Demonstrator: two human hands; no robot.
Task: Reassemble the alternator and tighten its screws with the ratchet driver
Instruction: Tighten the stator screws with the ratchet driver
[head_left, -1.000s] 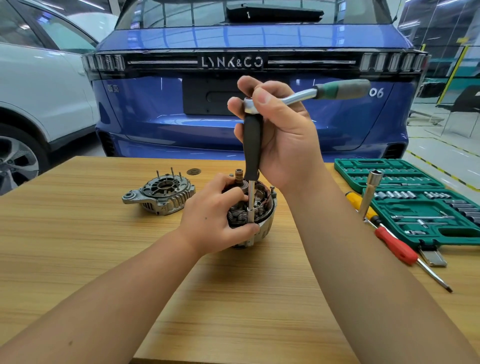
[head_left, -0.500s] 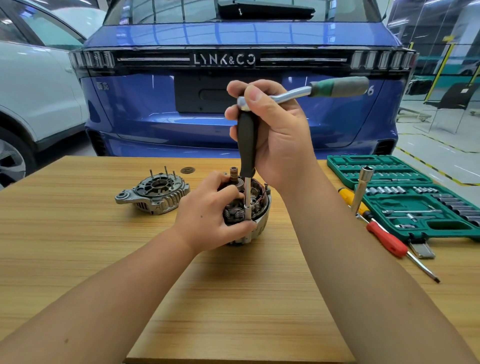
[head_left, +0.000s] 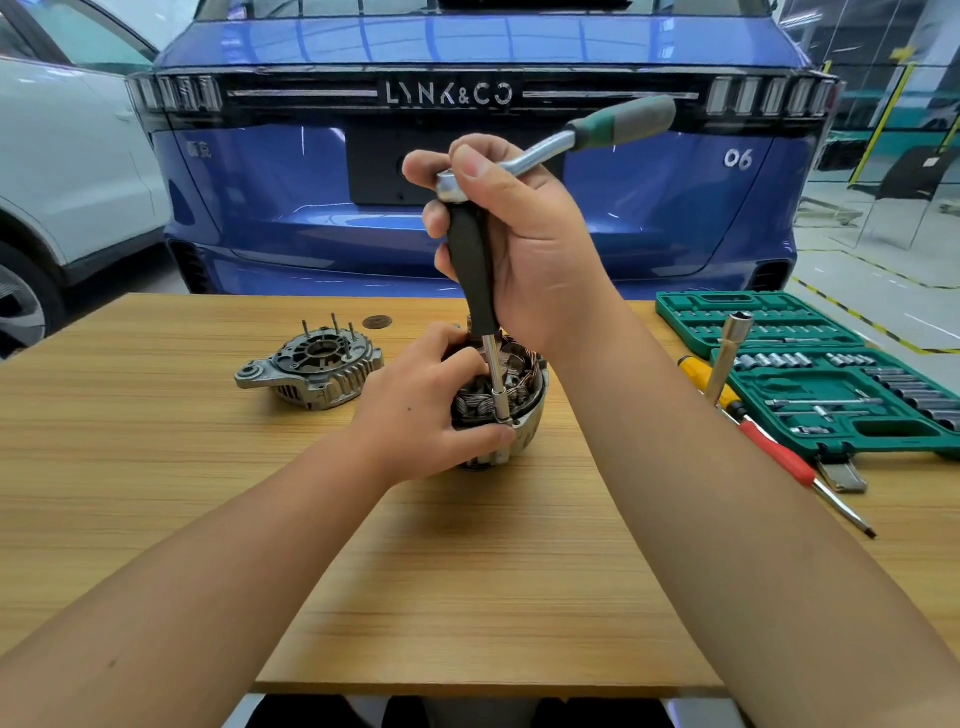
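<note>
Your right hand (head_left: 524, 244) has its fingers curled tight around the black upright shaft of the ratchet driver (head_left: 475, 270), thumb lying over the ratchet head, the green-grey handle jutting up and to the right. The socket tip stands on the near rim of the alternator body (head_left: 511, 395). Your left hand (head_left: 421, 405) grips that body from the left, fingers wrapped over the copper windings, thumb pressed just under the socket. The body sits mid-tabletop (head_left: 467, 571), nearer the far edge. The end cover (head_left: 311, 366) lies apart to its left. By the right edge are a green socket case (head_left: 831, 384) and a red screwdriver (head_left: 779, 457).
</note>
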